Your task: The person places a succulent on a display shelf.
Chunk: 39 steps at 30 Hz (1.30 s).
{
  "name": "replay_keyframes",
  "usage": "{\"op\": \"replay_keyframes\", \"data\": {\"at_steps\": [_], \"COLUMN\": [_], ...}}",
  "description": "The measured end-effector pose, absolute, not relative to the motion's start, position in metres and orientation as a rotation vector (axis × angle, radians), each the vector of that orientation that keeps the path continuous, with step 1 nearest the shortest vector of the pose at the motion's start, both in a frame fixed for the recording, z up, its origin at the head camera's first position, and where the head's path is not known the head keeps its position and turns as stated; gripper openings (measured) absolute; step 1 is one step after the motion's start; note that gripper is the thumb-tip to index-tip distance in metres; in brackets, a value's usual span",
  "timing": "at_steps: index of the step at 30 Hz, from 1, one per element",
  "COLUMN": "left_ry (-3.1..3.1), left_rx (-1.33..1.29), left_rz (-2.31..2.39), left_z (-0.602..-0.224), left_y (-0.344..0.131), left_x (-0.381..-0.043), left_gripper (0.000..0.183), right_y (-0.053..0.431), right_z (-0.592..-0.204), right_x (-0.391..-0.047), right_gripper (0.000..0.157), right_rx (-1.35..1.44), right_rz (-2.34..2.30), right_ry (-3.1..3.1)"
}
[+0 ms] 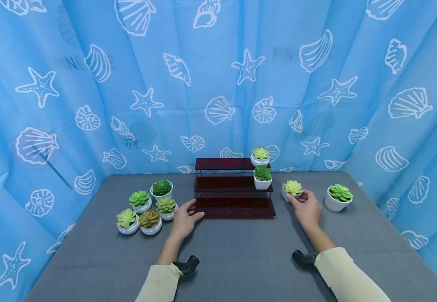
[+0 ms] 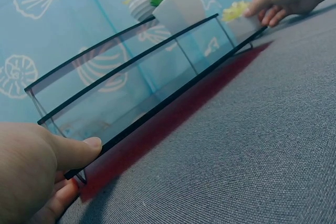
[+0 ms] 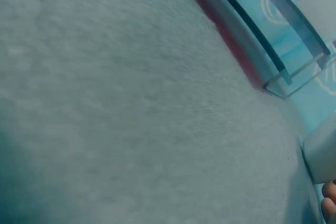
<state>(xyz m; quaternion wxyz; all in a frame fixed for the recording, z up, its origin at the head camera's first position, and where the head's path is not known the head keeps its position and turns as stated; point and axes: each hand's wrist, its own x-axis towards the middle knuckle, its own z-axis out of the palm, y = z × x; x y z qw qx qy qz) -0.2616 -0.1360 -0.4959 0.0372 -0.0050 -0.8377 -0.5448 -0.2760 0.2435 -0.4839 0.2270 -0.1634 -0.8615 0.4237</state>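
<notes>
A three-tier dark red see-through display stand [image 1: 233, 205] stands at the back middle of the table. My left hand [image 1: 184, 220] holds its lowest tier at the left end; in the left wrist view the thumb [image 2: 79, 152] lies over the edge, with fingers below. Right of the stand, my right hand [image 1: 308, 209] grips a white-potted, pale yellow-green succulent [image 1: 292, 187]. The right wrist view catches only that pot's white side [image 3: 321, 153] and some fingertips [image 3: 329, 203]. On the stand's right end, a yellowish succulent [image 1: 260, 156] is on the top tier and a green one in a square pot [image 1: 262, 178] on the middle tier.
Left of my left hand several potted succulents are grouped, among them a reddish-brown one [image 1: 150, 220] and a dark green one [image 1: 161, 188]. Another green succulent [image 1: 339, 198] stands right of my right hand. A blue shell-print curtain [image 1: 218, 84] hangs behind the grey table [image 1: 241, 260].
</notes>
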Motion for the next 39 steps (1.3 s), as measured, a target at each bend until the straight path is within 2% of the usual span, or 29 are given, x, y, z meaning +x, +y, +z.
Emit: {"op": "replay_keyframes", "data": {"at_steps": [26,39], "left_ry": [-2.576,-2.567], "left_rx": [-0.011,-0.022], "left_rz": [-1.665,-1.659], "left_z": [-0.492,-0.493], "left_y": [-0.136,-0.137], "left_x": [-0.259,-0.259], "left_gripper": [0.055,0.054], "right_y": [0.219,0.211], "right_z": [-0.471,-0.474], "right_x": [-0.231,-0.234], "right_gripper": [0.05,0.051], "right_rx": [-0.261,-0.039], "right_rz": [1.297,1.261], "right_ry": [-2.356,-2.449]}}
